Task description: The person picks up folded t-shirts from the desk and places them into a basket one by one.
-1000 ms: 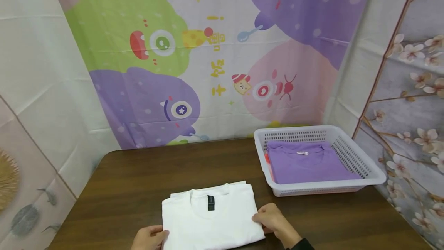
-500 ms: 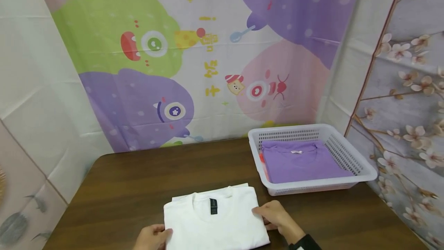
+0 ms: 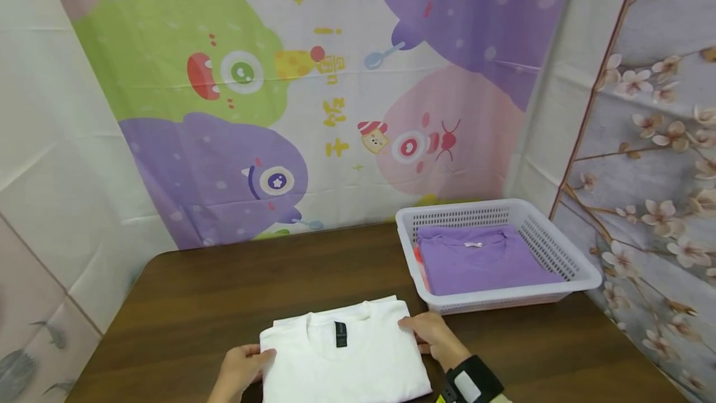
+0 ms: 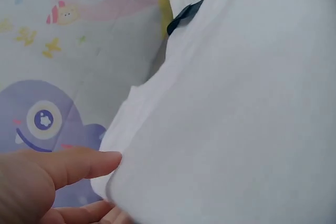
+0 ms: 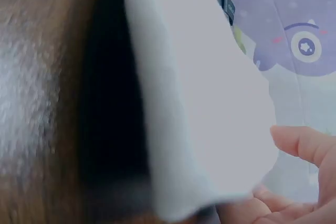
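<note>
A folded white T-shirt (image 3: 347, 362), with a dark label inside its neckline, lies in front of me at the near side of the table. My left hand (image 3: 240, 369) pinches its left edge; in the left wrist view, the thumb (image 4: 92, 163) is on top of the cloth and the fingers go under it. On the opposite edge, my right hand (image 3: 436, 338) grips the shirt the same way, its thumb (image 5: 299, 139) on the upper face. A dark band runs beside the shirt's near edge in the right wrist view. The fingertips under the fabric are hidden.
A white perforated plastic basket (image 3: 411, 260) stands at the back right, holding a folded purple T-shirt (image 3: 481, 263) over something red-orange. The brown wooden table (image 3: 224, 285) reaches back to a cartoon-printed curtain (image 3: 347, 204). A floral curtain (image 3: 643, 204) hangs at the right.
Both hands have shifted a little forward along the shirt's sides, still gripping it. The shirt sits slightly nearer the basket. The head view has turned slightly right, and a wrist strap now shows.
</note>
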`<move>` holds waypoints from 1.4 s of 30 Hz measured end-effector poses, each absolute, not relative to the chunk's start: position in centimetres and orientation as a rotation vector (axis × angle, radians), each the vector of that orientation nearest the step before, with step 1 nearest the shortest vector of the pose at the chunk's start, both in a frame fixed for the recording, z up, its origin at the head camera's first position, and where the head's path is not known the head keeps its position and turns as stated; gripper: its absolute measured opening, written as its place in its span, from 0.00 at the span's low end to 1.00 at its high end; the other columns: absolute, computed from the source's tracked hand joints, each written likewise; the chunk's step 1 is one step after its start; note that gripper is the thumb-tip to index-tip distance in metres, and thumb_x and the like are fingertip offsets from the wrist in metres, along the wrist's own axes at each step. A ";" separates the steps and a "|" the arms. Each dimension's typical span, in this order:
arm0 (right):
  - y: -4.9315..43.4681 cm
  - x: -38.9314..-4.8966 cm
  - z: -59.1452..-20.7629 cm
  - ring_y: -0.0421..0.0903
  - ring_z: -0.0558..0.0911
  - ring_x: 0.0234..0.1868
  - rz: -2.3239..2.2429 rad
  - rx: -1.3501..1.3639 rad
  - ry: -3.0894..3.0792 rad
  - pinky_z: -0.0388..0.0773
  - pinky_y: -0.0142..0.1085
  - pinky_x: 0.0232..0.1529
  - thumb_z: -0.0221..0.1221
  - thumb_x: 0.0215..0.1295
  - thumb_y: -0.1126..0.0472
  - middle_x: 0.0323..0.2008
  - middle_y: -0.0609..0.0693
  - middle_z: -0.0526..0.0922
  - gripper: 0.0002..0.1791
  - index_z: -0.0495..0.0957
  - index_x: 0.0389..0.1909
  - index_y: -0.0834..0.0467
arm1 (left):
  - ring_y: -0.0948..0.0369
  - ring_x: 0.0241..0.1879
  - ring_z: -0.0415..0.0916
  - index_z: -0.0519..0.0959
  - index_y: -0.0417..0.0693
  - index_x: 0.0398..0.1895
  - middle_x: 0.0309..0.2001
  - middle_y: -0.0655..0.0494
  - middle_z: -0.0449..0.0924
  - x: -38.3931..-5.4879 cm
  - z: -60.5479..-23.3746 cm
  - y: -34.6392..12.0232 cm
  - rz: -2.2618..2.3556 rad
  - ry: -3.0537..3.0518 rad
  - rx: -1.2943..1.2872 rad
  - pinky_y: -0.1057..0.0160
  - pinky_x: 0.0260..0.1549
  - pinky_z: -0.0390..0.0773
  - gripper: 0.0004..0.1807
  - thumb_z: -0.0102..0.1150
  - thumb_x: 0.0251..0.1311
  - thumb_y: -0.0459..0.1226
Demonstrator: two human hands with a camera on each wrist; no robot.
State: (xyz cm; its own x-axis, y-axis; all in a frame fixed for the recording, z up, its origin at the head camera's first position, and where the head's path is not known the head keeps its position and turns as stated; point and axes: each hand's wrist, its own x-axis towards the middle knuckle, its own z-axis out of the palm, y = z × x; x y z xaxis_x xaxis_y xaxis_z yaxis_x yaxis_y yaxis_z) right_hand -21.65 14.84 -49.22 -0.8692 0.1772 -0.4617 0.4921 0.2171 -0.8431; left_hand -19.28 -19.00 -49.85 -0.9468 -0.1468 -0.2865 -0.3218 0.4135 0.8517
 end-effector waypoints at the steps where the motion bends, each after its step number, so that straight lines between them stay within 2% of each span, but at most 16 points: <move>1: 14.8 -21.7 -49.3 0.43 0.78 0.30 -1.703 0.636 2.234 0.79 0.34 0.31 0.63 0.55 0.62 0.28 0.51 0.79 0.15 0.78 0.39 0.69 | 0.53 0.37 0.82 0.73 0.17 0.48 0.44 0.28 0.80 -19.4 -49.8 -18.9 1.544 2.510 -0.426 0.55 0.36 0.84 0.26 0.62 0.56 0.35; 8: 15.2 -21.5 -49.5 0.44 0.79 0.30 -1.753 0.621 2.294 0.79 0.36 0.31 0.62 0.50 0.66 0.31 0.55 0.81 0.13 0.79 0.36 0.70 | 0.57 0.33 0.81 0.76 0.19 0.45 0.40 0.32 0.82 -19.2 -49.9 -18.2 1.480 2.565 -0.401 0.57 0.34 0.83 0.23 0.62 0.55 0.35; 12: 16.1 -21.3 -49.7 0.44 0.79 0.28 -1.774 0.625 2.276 0.79 0.37 0.31 0.60 0.48 0.68 0.29 0.54 0.81 0.12 0.78 0.34 0.71 | 0.59 0.32 0.81 0.77 0.20 0.42 0.36 0.37 0.84 -19.0 -50.0 -17.4 1.519 2.527 -0.379 0.58 0.32 0.83 0.20 0.63 0.54 0.34; 15: 16.6 -21.3 -49.6 0.46 0.79 0.31 -1.736 0.615 2.264 0.79 0.38 0.33 0.59 0.49 0.66 0.33 0.56 0.82 0.13 0.78 0.35 0.71 | 0.59 0.31 0.81 0.78 0.21 0.42 0.34 0.39 0.84 -18.9 -50.1 -16.9 1.549 2.507 -0.377 0.59 0.31 0.83 0.20 0.63 0.54 0.33; 19: 16.8 -21.3 -49.5 0.47 0.79 0.35 -1.689 0.592 2.271 0.78 0.38 0.35 0.62 0.53 0.61 0.37 0.56 0.82 0.19 0.79 0.42 0.71 | 0.57 0.32 0.80 0.77 0.20 0.43 0.37 0.35 0.83 -18.8 -50.2 -16.2 1.554 2.556 -0.350 0.58 0.32 0.82 0.23 0.64 0.54 0.37; 25: 16.3 -21.3 -49.7 0.44 0.78 0.27 -1.724 0.574 2.294 0.77 0.37 0.31 0.65 0.51 0.61 0.25 0.51 0.81 0.13 0.80 0.31 0.69 | 0.53 0.34 0.80 0.76 0.18 0.43 0.38 0.30 0.82 -18.8 -50.6 -15.4 1.530 2.644 -0.347 0.57 0.33 0.82 0.25 0.65 0.54 0.37; 30: 16.0 -21.2 -49.6 0.47 0.79 0.31 -1.742 0.556 2.313 0.78 0.40 0.36 0.63 0.53 0.62 0.32 0.57 0.82 0.19 0.78 0.40 0.73 | 0.47 0.38 0.80 0.75 0.18 0.45 0.43 0.26 0.81 -18.8 -50.7 -15.0 1.514 2.666 -0.355 0.53 0.37 0.82 0.26 0.64 0.55 0.37; 34: 15.8 -21.1 -49.4 0.47 0.79 0.30 -1.774 0.530 2.345 0.78 0.39 0.35 0.63 0.53 0.64 0.31 0.58 0.82 0.20 0.76 0.41 0.76 | 0.45 0.39 0.80 0.75 0.18 0.46 0.44 0.25 0.80 -18.7 -50.4 -14.8 1.499 2.684 -0.363 0.51 0.38 0.82 0.26 0.63 0.55 0.38; 38: 15.6 -20.9 -48.9 0.51 0.79 0.36 -1.742 0.509 2.439 0.79 0.43 0.42 0.64 0.53 0.64 0.38 0.65 0.81 0.23 0.74 0.44 0.78 | 0.46 0.38 0.81 0.75 0.18 0.46 0.42 0.26 0.81 -18.6 -50.2 -14.6 1.509 2.711 -0.372 0.51 0.37 0.82 0.26 0.63 0.55 0.38; 40: 15.4 -20.8 -48.6 0.51 0.77 0.37 -1.726 0.509 2.482 0.77 0.42 0.41 0.65 0.52 0.63 0.37 0.63 0.79 0.20 0.75 0.40 0.76 | 0.46 0.38 0.82 0.75 0.19 0.48 0.43 0.26 0.81 -18.6 -50.0 -14.5 1.519 2.707 -0.390 0.52 0.37 0.82 0.27 0.63 0.55 0.38; 42: 15.2 -20.8 -48.4 0.48 0.73 0.32 -1.737 0.516 2.498 0.74 0.38 0.35 0.66 0.51 0.63 0.29 0.58 0.75 0.15 0.73 0.29 0.71 | 0.48 0.38 0.82 0.75 0.20 0.49 0.43 0.28 0.82 -18.5 -49.7 -14.4 1.526 2.706 -0.401 0.53 0.36 0.83 0.27 0.63 0.56 0.39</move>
